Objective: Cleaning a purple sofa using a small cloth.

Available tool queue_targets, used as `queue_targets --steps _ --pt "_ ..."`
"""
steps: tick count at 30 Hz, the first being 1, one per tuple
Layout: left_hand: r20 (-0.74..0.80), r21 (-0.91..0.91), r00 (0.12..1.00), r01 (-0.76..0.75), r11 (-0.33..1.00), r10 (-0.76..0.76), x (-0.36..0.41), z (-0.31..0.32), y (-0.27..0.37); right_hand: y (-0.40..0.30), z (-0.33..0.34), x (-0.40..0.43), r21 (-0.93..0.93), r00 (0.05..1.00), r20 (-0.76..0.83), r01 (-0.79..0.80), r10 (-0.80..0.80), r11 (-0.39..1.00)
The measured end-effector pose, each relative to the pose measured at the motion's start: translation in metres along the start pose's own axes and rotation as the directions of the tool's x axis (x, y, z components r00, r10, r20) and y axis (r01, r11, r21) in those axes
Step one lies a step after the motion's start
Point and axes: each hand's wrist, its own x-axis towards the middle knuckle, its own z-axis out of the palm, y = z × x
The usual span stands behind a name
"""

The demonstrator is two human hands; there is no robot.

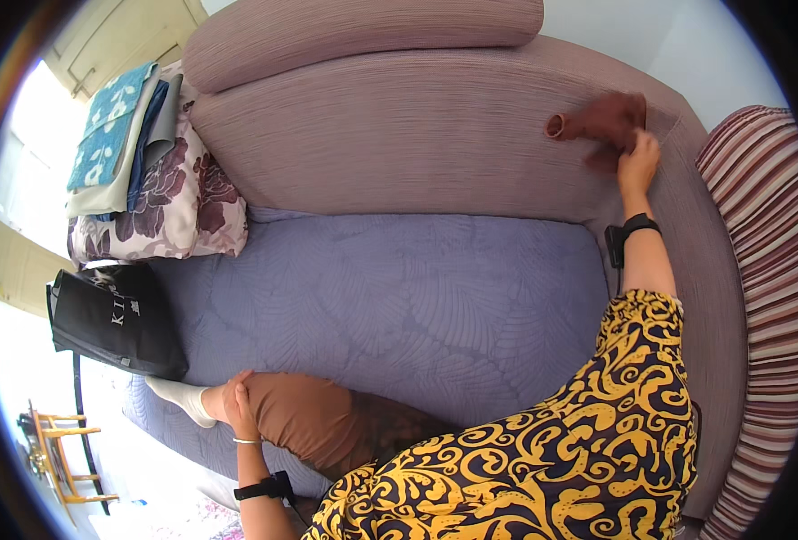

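My right hand [638,162] is raised at the right end of the sofa backrest [399,148]. It grips a reddish-brown fabric item [605,123], blurred by motion. A round, rimmed opening shows at the item's left end; its exact kind is unclear. At the lower left, my left hand [240,408] lies against my bent leg, beside the hem of the brown trousers [298,412]. Part of its fingers is hidden. Beneath my leg spreads a blue, leaf-patterned seat cover [399,304].
Folded textiles [105,135] lie stacked on a floral cushion [169,196] at the left. Nearer to me stands a black bag [119,317] bearing writing. A striped cushion [763,270] lines the right side. A wooden chair [65,452] stands on the floor at lower left.
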Motion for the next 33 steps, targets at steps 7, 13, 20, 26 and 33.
queue_targets --steps 7,13,20,26,33 --pt "0.03 -0.01 0.999 0.009 1.0 -0.009 -0.001 -0.002 0.004 0.012 0.022 -0.125 -0.309 0.832 0.54 0.059 0.124 0.949" --pt "0.031 0.02 0.999 0.023 1.0 -0.024 -0.005 -0.004 -0.004 -0.005 0.029 -0.169 -0.323 0.578 0.753 -0.091 0.314 0.942" --pt "0.076 0.066 0.996 0.038 0.997 -0.043 0.001 -0.009 0.007 -0.01 -0.043 -0.035 -0.215 0.959 0.208 0.236 -0.191 0.948" --pt "0.062 0.038 0.997 0.036 0.999 -0.039 0.0 -0.007 0.004 0.047 -0.033 -0.062 -0.474 0.811 0.553 0.494 -0.19 0.729" --pt "0.071 0.026 0.997 0.017 1.0 -0.018 0.0 -0.005 0.012 0.034 -0.034 -0.197 -0.49 0.54 0.806 0.381 0.242 0.784"
